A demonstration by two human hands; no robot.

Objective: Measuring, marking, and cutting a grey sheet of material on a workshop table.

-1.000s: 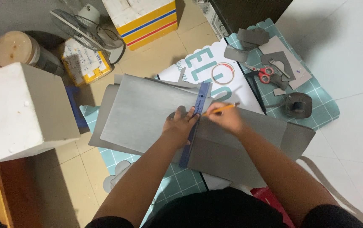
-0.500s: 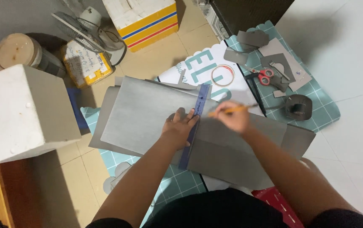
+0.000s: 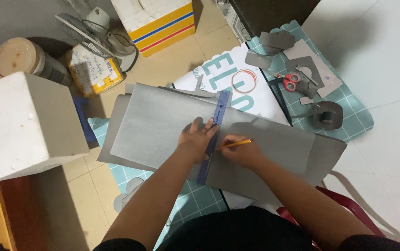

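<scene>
A large grey card sheet [image 3: 158,125] lies over a teal cutting mat [image 3: 195,197] on the floor. Across the sheet runs a blue ruler [image 3: 219,111], slightly slanted. My left hand [image 3: 196,138] presses flat on the ruler near its middle, fingers spread. Just right of the ruler, my right hand [image 3: 242,152] grips a yellow pencil [image 3: 235,144] whose tip touches the sheet at the ruler's edge.
A white foam block [image 3: 20,123] stands at the left. A small fan [image 3: 88,30], a yellow box [image 3: 90,69] and a striped carton [image 3: 160,21] sit behind. Red-handled scissors [image 3: 290,80], a tape ring [image 3: 243,80] and grey card scraps [image 3: 302,60] lie at upper right.
My right hand has slid the pencil down along the ruler's right edge toward me. My left hand stays pressed on the ruler.
</scene>
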